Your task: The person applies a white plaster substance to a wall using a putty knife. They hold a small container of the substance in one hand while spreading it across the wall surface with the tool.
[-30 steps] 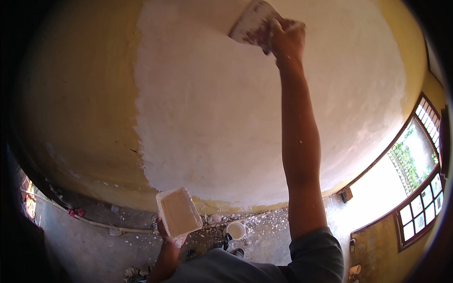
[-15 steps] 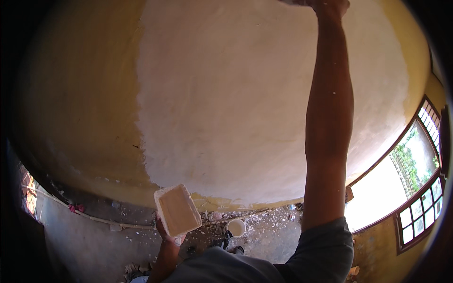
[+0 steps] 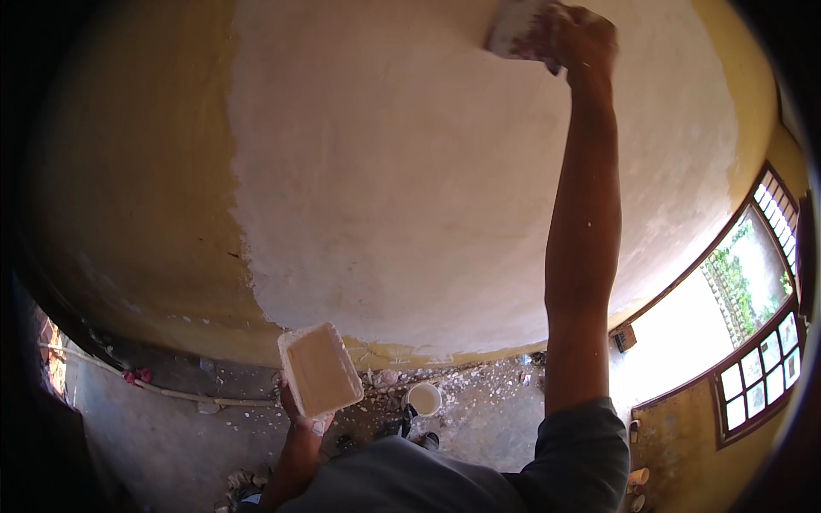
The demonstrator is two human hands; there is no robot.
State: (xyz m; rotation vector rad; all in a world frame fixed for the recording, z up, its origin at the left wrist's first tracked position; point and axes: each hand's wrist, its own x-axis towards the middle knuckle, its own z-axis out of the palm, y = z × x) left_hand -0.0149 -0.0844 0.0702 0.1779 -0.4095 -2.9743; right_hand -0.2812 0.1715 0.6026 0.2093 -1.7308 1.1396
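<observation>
My right hand [image 3: 590,38] is raised high against the wall, closed around a broad putty knife [image 3: 516,31]. The blade is smeared with pale and dark stains and lies on or close to the wall; exact contact cannot be told. Low on the left, my left hand [image 3: 301,421] grips a rectangular tray [image 3: 349,398] from below and the side, its fingers partly hidden. Pinkish-beige putty [image 3: 321,372] coats the inside of the tray. A large patch of pale plaster [image 3: 393,197] covers the middle of the yellow wall [image 3: 128,205].
On the floor by my feet stands a white bucket [image 3: 410,399], among scattered white crumbs and debris [image 3: 492,380]. A long pale pole [image 3: 192,397] lies along the wall's base at left. At right are a bright doorway [image 3: 667,355] and a framed window [image 3: 761,376].
My right hand has come down from the top edge, bringing the putty knife into view. The tray in my left hand has shifted slightly upward as the whole view moved a little.
</observation>
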